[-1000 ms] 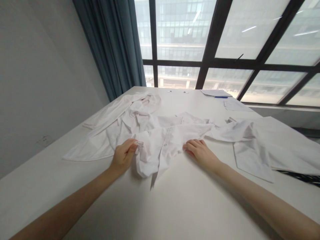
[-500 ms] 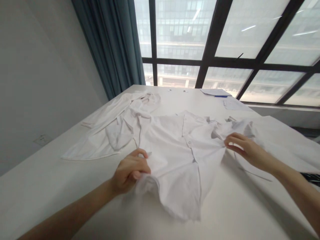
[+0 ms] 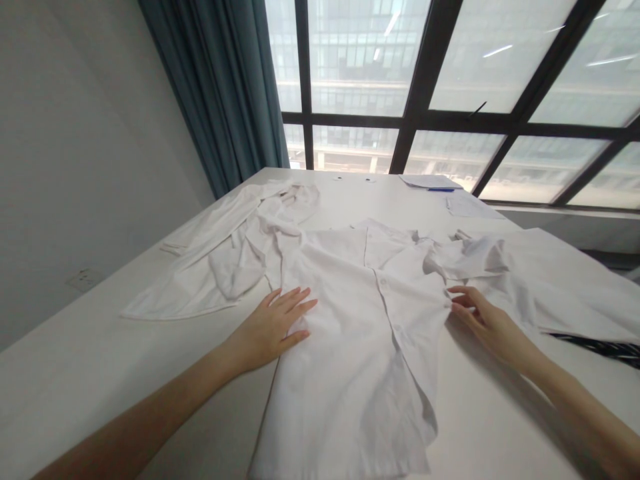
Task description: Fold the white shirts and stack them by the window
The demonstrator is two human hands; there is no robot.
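A white button-up shirt (image 3: 340,320) lies front side up, its collar toward the window and its hem toward me. Its button placket runs down the middle, and the front edge lifts a little near the hem. My left hand (image 3: 273,327) rests flat on the shirt's left side, fingers spread. At the opposite side edge, my right hand (image 3: 480,320) pinches the cloth between thumb and fingers, drawing it to a small point. The shirt's right sleeve (image 3: 470,257) lies bunched beyond my right hand.
Another white garment (image 3: 190,280) lies crumpled along the table's left side. More white cloth (image 3: 585,293) lies at right, with a black patterned item (image 3: 600,348) partly under it. Papers (image 3: 430,182) and a blue pen (image 3: 441,190) are at the far edge of the white table (image 3: 345,200).
The lower part of the shirt has come down and spread toward me. My left hand has let go of its edge and flattened onto the cloth. My right hand has shifted slightly lower.
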